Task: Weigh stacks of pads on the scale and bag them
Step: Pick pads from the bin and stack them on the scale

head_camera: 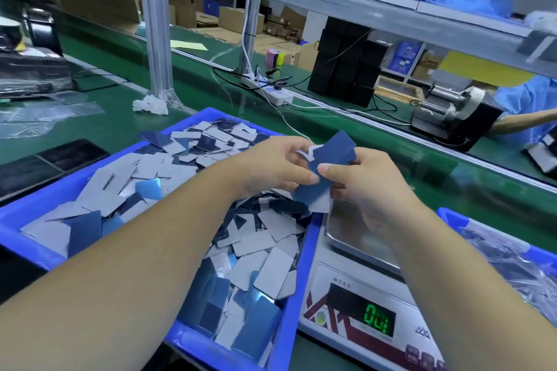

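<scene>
Both hands, left hand and right hand, pinch a loose fan of blue pads above the blue bin's right rim beside the scale, whose pan seems bare; uneven cards could slip and miscount

A single head-worn camera looks forward and steeply down, close over the blue bin and scale at the near edge of the green bench, shelving beyond.
</scene>
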{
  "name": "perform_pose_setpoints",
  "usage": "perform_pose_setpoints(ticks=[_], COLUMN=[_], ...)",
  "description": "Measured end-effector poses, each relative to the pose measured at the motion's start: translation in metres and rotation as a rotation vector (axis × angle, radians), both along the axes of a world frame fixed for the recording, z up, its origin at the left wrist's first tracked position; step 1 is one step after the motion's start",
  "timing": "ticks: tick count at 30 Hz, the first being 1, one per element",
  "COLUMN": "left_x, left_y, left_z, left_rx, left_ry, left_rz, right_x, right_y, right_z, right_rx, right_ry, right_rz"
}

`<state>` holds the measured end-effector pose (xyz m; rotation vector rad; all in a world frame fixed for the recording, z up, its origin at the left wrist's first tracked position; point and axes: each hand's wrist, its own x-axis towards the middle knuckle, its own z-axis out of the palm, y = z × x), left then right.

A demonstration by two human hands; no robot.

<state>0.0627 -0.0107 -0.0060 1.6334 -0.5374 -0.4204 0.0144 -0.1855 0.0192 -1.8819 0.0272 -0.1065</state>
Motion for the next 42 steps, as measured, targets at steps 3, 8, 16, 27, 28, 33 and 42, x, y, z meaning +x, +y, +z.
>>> perform_pose_setpoints(ticks=[3, 8, 16, 27, 28, 33, 42], left_x=[-0.008, -0.024, -0.031, -0.033, -0.032, -0.032, -0.033], left_y=[-0.015, -0.055, -0.106, -0.096, -0.094, -0.088, -0.085], left_z=[0.002, 0.014, 0.028, 0.014, 0.014, 0.012, 0.013], left_rx=[0.051, 0.106, 0.295, 0.198, 0.202, 0.269, 0.250], left_ry=[-0.098, -0.201, -0.281, -0.370, -0.369, -0.390, -0.435], left_rz=[-0.006, -0.030, -0.052, -0.012, -0.011, 0.004, 0.085], right_x=[-0.012, -0.030, -0.039, -0.051, -0.052, -0.054, -0.054], right_y=[-0.019, -0.054, -0.088, -0.113, -0.113, -0.117, -0.123], right_z=[0.000, 0.003, -0.006, 0.004, 0.005, 0.006, -0.003], right_rx=[-0.023, -0.051, 0.149, 0.033, 0.045, 0.217, 0.298], right_ry=[0.000, -0.046, -0.058, -0.188, -0.187, -0.146, -0.077], right_rz=[0.037, 0.004, -0.219, -0.248, -0.241, -0.251, -0.101])
